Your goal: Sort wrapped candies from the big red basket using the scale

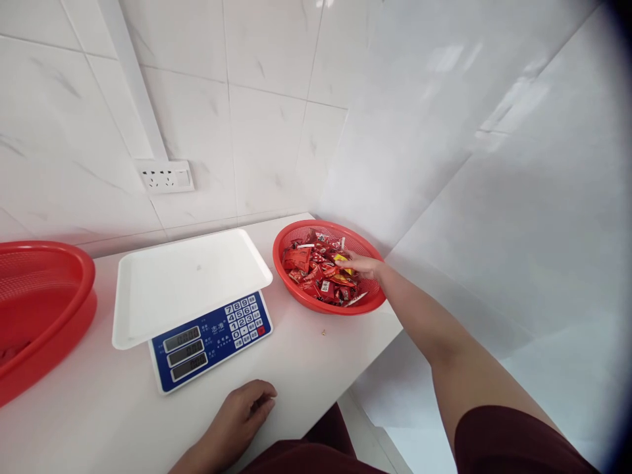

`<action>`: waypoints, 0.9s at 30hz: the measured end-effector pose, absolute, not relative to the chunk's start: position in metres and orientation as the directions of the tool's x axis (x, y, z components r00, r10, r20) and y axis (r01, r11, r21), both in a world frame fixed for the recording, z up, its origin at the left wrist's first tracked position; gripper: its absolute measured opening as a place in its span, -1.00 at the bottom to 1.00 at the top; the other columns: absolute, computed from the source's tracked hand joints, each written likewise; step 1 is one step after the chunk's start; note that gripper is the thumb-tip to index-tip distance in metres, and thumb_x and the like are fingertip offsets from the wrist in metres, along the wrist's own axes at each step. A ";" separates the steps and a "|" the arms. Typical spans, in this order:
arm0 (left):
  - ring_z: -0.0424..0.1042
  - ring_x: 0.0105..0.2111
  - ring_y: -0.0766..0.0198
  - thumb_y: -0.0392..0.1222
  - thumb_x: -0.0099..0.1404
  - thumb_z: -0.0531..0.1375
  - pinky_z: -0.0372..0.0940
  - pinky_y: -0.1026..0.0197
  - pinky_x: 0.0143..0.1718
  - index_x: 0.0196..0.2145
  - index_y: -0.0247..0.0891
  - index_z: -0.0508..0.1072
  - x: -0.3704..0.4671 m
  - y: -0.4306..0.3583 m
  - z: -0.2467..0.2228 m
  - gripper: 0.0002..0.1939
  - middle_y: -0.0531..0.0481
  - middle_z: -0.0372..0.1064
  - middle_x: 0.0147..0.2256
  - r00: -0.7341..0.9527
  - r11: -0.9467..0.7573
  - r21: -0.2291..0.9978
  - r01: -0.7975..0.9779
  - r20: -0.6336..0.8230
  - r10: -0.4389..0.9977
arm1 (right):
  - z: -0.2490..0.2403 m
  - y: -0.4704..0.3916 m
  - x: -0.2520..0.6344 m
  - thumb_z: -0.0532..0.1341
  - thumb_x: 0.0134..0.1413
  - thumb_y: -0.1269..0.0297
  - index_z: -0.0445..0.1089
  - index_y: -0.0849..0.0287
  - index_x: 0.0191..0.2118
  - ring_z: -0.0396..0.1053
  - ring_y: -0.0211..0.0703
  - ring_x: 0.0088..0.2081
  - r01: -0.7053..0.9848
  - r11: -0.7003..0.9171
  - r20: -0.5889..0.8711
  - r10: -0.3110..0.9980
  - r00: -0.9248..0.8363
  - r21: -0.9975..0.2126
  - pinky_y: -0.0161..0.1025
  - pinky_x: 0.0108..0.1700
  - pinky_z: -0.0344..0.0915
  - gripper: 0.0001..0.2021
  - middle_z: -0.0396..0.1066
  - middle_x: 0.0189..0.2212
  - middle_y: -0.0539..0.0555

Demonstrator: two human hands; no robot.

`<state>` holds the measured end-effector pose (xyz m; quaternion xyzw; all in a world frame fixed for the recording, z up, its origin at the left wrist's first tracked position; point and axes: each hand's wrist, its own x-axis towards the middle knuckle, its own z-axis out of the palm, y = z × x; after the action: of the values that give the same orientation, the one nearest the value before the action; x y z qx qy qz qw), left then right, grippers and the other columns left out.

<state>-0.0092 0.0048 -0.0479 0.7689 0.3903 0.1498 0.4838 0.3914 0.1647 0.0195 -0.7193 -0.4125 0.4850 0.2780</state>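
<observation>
My right hand (363, 265) reaches over the rim of a round red plastic basket (306, 301) at the right of the table. Its fingers are stretched out and touch the small wrapped packets (316, 273) inside, close to one with a yellow patch (343, 263). The packets are mostly red and lie in a loose heap. My left hand (241, 411) rests on the white tabletop near its front edge, fingers loosely curled and nothing visible in them. Beyond it stands a digital weighing scale (212, 339) with a bare white pan (192, 283).
A second red basket (74, 316) stands at the left edge, with some red items low inside. A tiny crumb-like bit (324, 332) lies on the white table (301, 368). Tiled walls (266, 145) close off the back and right; a socket (165, 176) sits above the scale.
</observation>
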 end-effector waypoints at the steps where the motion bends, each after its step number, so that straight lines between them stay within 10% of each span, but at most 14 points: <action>1: 0.37 -0.36 0.28 -0.15 0.27 0.00 0.25 0.30 -0.31 -0.29 -0.21 0.39 -0.009 0.005 -0.048 -0.80 0.01 0.41 -0.31 0.651 -0.229 0.861 0.453 -0.145 0.745 | 0.020 0.165 0.393 0.37 -0.25 0.05 0.03 -0.02 0.17 0.20 0.14 0.08 0.313 -0.515 -0.475 0.857 0.197 -0.798 0.07 -0.06 0.30 -0.19 0.04 0.21 0.22; 17: 0.38 -0.35 0.26 -0.15 0.26 0.00 0.26 0.28 -0.29 -0.30 -0.20 0.39 -0.009 0.004 -0.044 -0.81 0.00 0.42 -0.32 0.649 -0.227 0.869 0.440 -0.133 0.749 | 0.031 0.163 0.388 0.43 -0.34 0.37 0.39 0.15 -0.36 0.41 -0.25 -0.44 0.152 -0.438 -0.412 0.894 0.175 -0.886 -0.42 -0.55 0.30 -0.69 0.47 -0.40 0.04; 27: 0.37 -0.36 0.27 -0.16 0.26 0.00 0.24 0.29 -0.30 -0.31 -0.20 0.39 -0.009 0.005 -0.043 -0.81 0.01 0.42 -0.33 0.645 -0.220 0.867 0.447 -0.142 0.751 | 0.066 0.149 0.390 0.39 -0.25 0.36 0.35 0.09 -0.32 0.43 -0.26 -0.40 -0.007 -0.148 -0.146 0.968 0.202 -0.989 -0.35 -0.44 0.39 -0.70 0.46 -0.37 -0.03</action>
<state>-0.0088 0.0048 -0.0433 0.7652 0.3914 0.1560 0.4869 0.3899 0.1495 0.0655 -0.5858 -0.4101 0.4803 0.5079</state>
